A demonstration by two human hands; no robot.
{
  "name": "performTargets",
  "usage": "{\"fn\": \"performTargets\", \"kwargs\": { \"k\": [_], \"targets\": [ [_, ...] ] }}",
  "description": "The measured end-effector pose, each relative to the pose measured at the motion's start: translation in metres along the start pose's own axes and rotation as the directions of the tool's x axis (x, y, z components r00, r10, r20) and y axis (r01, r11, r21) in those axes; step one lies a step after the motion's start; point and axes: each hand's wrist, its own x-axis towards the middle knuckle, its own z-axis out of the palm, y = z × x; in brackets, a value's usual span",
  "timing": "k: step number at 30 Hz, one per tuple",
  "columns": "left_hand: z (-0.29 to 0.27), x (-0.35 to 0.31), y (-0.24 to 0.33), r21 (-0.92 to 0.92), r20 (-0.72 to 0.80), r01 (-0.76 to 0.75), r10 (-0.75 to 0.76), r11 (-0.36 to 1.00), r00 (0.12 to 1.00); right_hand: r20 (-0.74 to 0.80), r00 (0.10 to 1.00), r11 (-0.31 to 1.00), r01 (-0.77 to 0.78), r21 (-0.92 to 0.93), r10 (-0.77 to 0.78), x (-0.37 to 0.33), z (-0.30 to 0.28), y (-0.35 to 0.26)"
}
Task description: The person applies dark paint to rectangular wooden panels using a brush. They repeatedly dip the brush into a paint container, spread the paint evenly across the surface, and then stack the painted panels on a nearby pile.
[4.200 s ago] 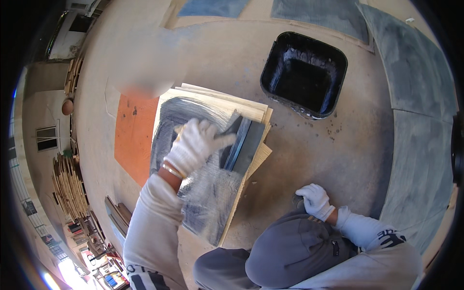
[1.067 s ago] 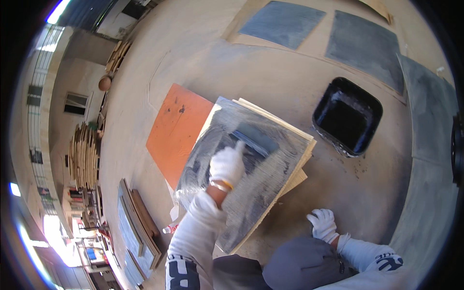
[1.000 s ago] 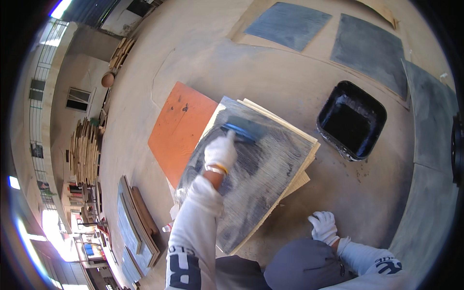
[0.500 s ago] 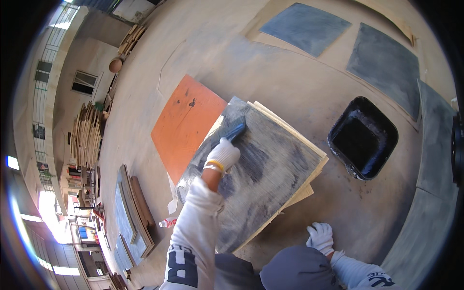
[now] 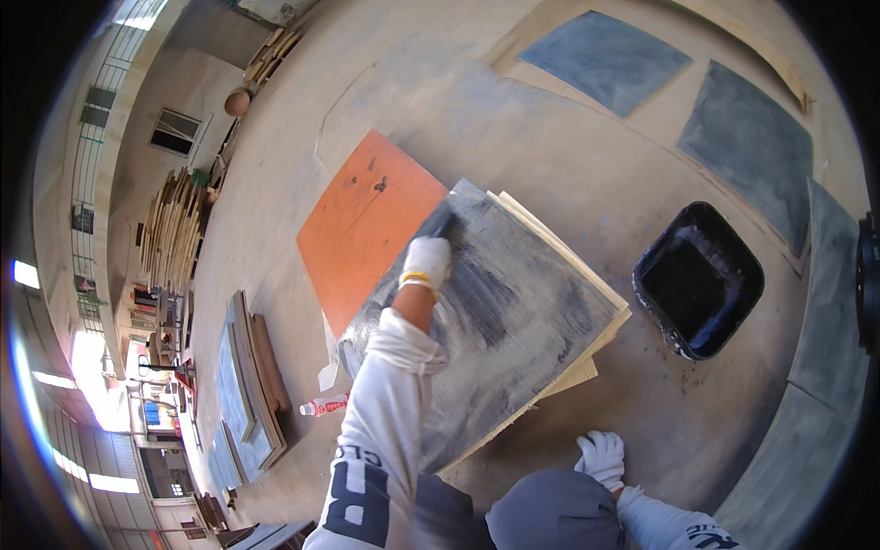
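Note:
A stack of thin wooden sheets (image 5: pixel 587 344) lies in front of me, its top panel (image 5: pixel 513 312) smeared with streaky grey and black coating. My left hand (image 5: pixel 428 259), in a white glove, is closed round a dark brush (image 5: pixel 443 222) near that panel's far left edge. The hand hides most of the handle. By my right knee is my gloved right hand (image 5: pixel 601 456), empty, its fingers loosely bent and a little apart. It is nearest to the floor beside the stack's near right side. A black tub (image 5: pixel 647 291) with dark liquid inside stands to the right.
An orange board (image 5: pixel 362 215) lies beyond the stack's left side. Grey coated panels (image 5: pixel 605 60) are spread at the far right and along the right. A bottle (image 5: pixel 325 404) lies left of my arm, near stacked boards (image 5: pixel 261 385). Timber (image 5: pixel 174 229) leans at the left wall.
My left hand and the brush have moved a little toward the panel's far left edge, the brush turning more upright in view. My right hand stays by my knee. The view has shifted slightly.

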Motion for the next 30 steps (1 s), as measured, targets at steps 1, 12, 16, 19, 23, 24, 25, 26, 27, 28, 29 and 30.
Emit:
{"fn": "performTargets", "kwargs": {
  "k": [1, 12, 16, 19, 23, 24, 25, 26, 27, 28, 29, 30],
  "targets": [
    [-0.009, 0.009, 0.009, 0.023, -0.064, -0.034, 0.036, 0.999, 0.997, -0.027, 0.999, 1.000, 0.017, 0.006, -0.017, 0.003, 0.003, 0.002],
    [-0.026, 0.039, -0.002, 0.046, 0.016, 0.082, -0.083, 0.996, 0.996, -0.029, 0.998, 0.997, 0.058, 0.046, -0.057, -0.003, 0.013, 0.002],
    [-0.013, 0.032, 0.020, 0.098, 0.016, 0.027, -0.028, 0.995, 0.999, -0.043, 0.999, 0.999, 0.031, 0.011, -0.031, -0.011, 0.018, 0.009],
    [0.041, -0.011, -0.006, -0.174, -0.046, 0.185, -0.196, 0.967, 0.980, -0.023, 0.999, 0.999, 0.029, 0.028, -0.028, -0.012, 0.020, 0.005],
    [0.042, -0.049, -0.032, -0.551, 0.061, 0.259, -0.271, 0.793, 0.961, 0.003, 1.000, 1.000, -0.003, 0.016, 0.003, -0.010, 0.014, 0.010],
    [0.044, -0.054, -0.043, -0.418, 0.049, 0.192, -0.189, 0.888, 0.981, 0.025, 1.000, 0.999, -0.005, 0.043, 0.003, -0.010, 0.014, 0.009],
    [0.048, -0.058, -0.052, -0.275, 0.051, 0.114, -0.104, 0.954, 0.993, 0.019, 1.000, 0.999, 0.000, 0.039, -0.001, -0.011, 0.016, 0.008],
    [0.053, -0.063, -0.060, -0.429, 0.089, 0.245, -0.229, 0.870, 0.969, 0.019, 0.999, 0.998, 0.025, 0.054, -0.026, -0.010, 0.020, 0.002],
    [0.057, -0.063, -0.065, -0.579, 0.120, 0.347, -0.344, 0.738, 0.931, 0.018, 0.999, 0.997, 0.049, 0.063, -0.050, -0.009, 0.021, -0.002],
    [0.061, -0.065, -0.070, -0.702, 0.145, 0.415, -0.454, 0.579, 0.879, 0.015, 0.998, 0.994, 0.058, 0.091, -0.060, -0.009, 0.023, -0.006],
    [0.033, -0.046, -0.023, -0.878, 0.256, 0.425, -0.531, 0.223, 0.808, -0.012, 0.999, 0.998, 0.047, 0.031, -0.046, -0.014, 0.024, 0.007],
    [0.016, -0.043, 0.000, -0.858, 0.176, 0.386, -0.511, 0.340, 0.841, -0.045, 0.998, 0.999, 0.049, -0.006, -0.049, -0.019, 0.030, 0.015]
  ]
}}
